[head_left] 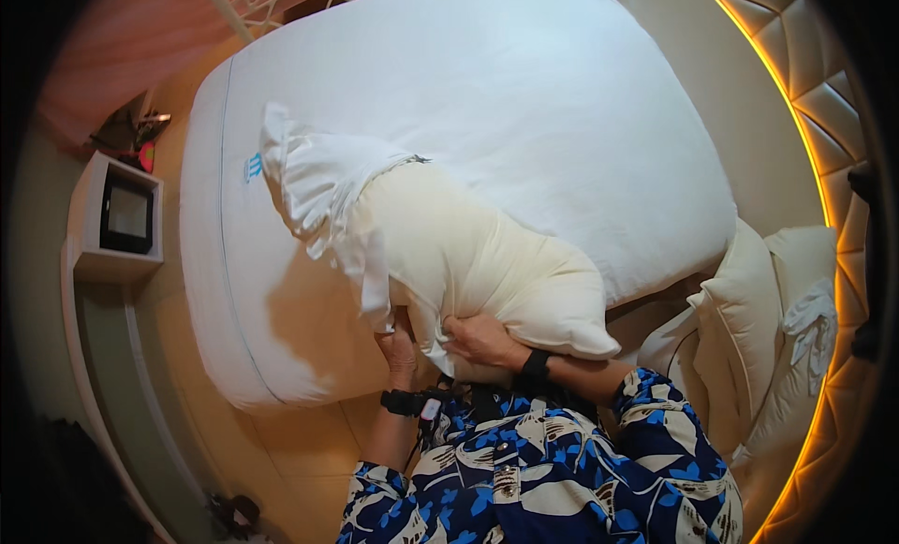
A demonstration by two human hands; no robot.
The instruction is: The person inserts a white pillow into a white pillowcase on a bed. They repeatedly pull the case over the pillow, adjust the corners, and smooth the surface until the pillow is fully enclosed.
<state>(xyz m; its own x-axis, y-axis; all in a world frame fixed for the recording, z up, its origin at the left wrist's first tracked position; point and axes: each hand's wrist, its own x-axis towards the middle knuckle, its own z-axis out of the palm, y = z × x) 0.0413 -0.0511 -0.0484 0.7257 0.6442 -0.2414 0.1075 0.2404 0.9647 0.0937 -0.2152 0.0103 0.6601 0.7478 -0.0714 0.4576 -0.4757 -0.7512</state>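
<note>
Right fingers (456, 334) clench one cream pillow (440, 221); left fingers (386, 340) touch one white pillowcase (323, 174), how closed I cannot tell.

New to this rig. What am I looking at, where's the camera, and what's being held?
No robot here: it's a person working with two bare hands. The single picture comes from a wide fisheye camera on their head, looking down, so straight edges bend near the rim. Picture left is the person's left; the patterned shirt at the bottom is their own.

Their right hand grips the near side of a cream pillow. A white cover is over the pillow's far end only. The left hand is at the cover's hanging edge, its fingers partly hidden.

Beneath is a white mattress. More cream pillows sit at the right, by a padded headboard.
</note>
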